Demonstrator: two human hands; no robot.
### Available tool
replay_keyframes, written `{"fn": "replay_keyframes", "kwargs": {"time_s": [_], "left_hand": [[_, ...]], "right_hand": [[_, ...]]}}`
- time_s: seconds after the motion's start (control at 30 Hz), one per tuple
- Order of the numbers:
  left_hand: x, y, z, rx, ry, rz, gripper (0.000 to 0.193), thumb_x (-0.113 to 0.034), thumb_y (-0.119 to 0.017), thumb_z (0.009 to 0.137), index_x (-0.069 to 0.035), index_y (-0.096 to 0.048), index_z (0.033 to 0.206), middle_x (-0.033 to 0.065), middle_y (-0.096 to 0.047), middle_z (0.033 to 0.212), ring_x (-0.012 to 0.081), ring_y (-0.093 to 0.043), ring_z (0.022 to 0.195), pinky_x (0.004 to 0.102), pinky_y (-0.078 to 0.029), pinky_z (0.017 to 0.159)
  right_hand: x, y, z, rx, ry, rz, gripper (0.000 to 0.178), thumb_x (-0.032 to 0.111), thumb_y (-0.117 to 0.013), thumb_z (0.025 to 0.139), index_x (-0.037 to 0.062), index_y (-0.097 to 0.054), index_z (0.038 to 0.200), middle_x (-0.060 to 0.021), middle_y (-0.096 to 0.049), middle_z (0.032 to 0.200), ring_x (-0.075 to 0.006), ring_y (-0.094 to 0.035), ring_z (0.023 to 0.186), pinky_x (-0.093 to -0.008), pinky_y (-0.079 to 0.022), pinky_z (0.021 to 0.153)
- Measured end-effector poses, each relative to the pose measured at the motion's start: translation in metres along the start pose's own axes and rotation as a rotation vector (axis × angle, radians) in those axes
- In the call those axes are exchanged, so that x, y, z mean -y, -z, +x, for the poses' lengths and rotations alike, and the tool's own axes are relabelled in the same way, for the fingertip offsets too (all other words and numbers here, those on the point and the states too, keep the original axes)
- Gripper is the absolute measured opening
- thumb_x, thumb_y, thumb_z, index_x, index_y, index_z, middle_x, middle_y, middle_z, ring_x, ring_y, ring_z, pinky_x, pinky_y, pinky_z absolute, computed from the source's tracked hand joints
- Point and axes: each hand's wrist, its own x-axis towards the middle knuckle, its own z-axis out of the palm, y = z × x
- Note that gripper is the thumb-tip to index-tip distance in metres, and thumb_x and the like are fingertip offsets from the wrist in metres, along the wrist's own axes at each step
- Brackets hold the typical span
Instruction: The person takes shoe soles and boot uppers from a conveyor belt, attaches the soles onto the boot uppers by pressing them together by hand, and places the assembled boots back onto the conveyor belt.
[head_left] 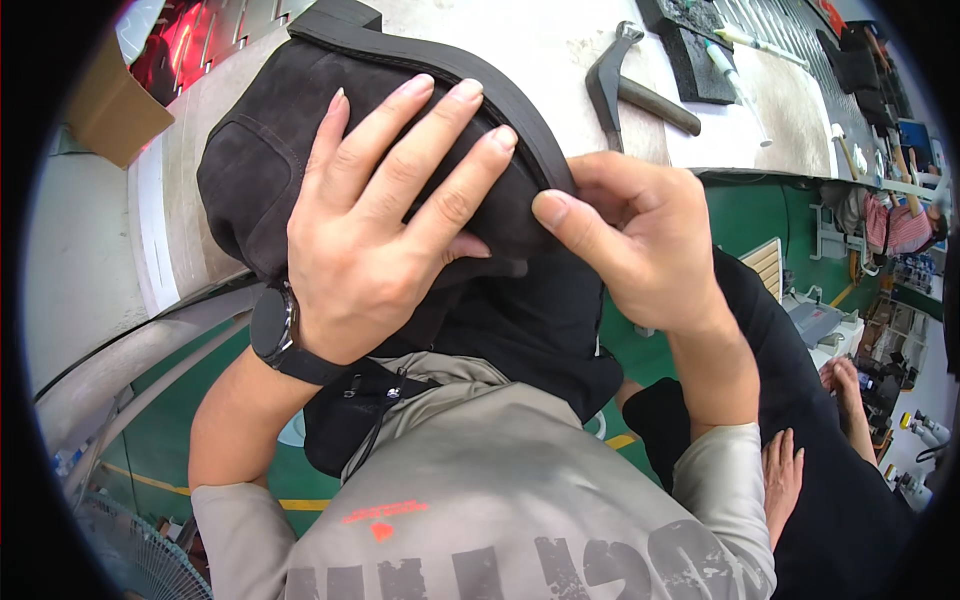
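A black suede boot (245,165) lies on its side across the table's near edge, its sole facing away from me. The dark sole (450,65) curves from a blocky heel at the far left round to the toe on the right. My left hand (375,215) rests flat over the upper, fingers spread and fingertips close to the sole seam. At the toe, my right hand (640,225) pinches the boot's edge, thumb on the upper and fingers curled round the sole. Those fingers are partly hidden behind the toe.
Beyond the boot lies a hammer (655,105) with a dark head. Near it, a black block (700,60) and syringe-like tubes (738,90) sit on the white table (530,35). A cardboard box (115,105) stands at the left. Another person's hand (783,480) is at the lower right.
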Motion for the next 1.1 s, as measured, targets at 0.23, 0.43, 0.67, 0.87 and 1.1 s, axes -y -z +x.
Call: {"fn": "replay_keyframes", "kwargs": {"time_s": [0.23,0.43,0.67,0.87,1.1], "left_hand": [[0.004,-0.002,-0.003,-0.047,-0.001,-0.122,0.099,-0.022,-0.093,0.070,0.003,-0.052,0.157,0.0254,-0.066,0.151,0.0472,-0.058,0.147,0.0651,-0.043,0.121],[0.002,-0.001,-0.005,-0.048,0.025,-0.143,0.089,-0.021,-0.093,0.069,0.000,-0.062,0.149,0.0254,-0.066,0.151,0.0483,-0.059,0.145,0.0673,-0.043,0.120],[-0.001,-0.003,-0.005,-0.104,0.090,-0.215,0.082,-0.016,-0.094,0.065,-0.003,-0.069,0.141,0.0252,-0.060,0.155,0.0440,-0.065,0.138,0.0652,-0.048,0.118],[0.000,0.001,-0.005,-0.075,0.119,-0.210,0.085,-0.015,-0.096,0.063,-0.004,-0.068,0.142,0.0221,-0.060,0.156,0.0409,-0.062,0.143,0.0622,-0.047,0.120],[0.000,-0.003,-0.004,-0.096,0.094,-0.206,0.084,-0.007,-0.095,0.065,-0.002,-0.067,0.144,0.0200,-0.061,0.157,0.0402,-0.060,0.145,0.0613,-0.047,0.121]], "right_hand": [[-0.002,-0.005,-0.002,-0.087,0.343,-0.420,0.026,0.017,-0.086,0.093,-0.0020,-0.077,0.110,-0.0142,-0.074,0.075,-0.0280,-0.072,0.060,-0.0343,-0.053,0.056],[-0.004,-0.009,-0.003,-0.116,0.443,-0.503,0.030,0.014,-0.085,0.091,-0.0013,-0.077,0.115,-0.0123,-0.074,0.078,-0.0259,-0.071,0.059,-0.0343,-0.051,0.054],[0.023,-0.023,-0.018,-0.029,0.452,-0.927,0.073,0.024,-0.092,0.088,-0.0160,-0.059,0.139,-0.0259,-0.074,0.098,-0.0344,-0.077,0.079,-0.0399,-0.060,0.064],[-0.005,-0.030,-0.015,-0.129,0.436,-0.784,0.083,0.018,-0.096,0.078,-0.0166,-0.057,0.141,-0.0291,-0.075,0.113,-0.0392,-0.079,0.089,-0.0400,-0.065,0.076],[-0.036,-0.057,-0.019,-0.176,0.296,-0.084,0.091,0.008,-0.083,0.094,-0.0132,-0.030,0.165,-0.0332,-0.055,0.155,-0.0352,-0.060,0.144,-0.0431,-0.047,0.121]]}}
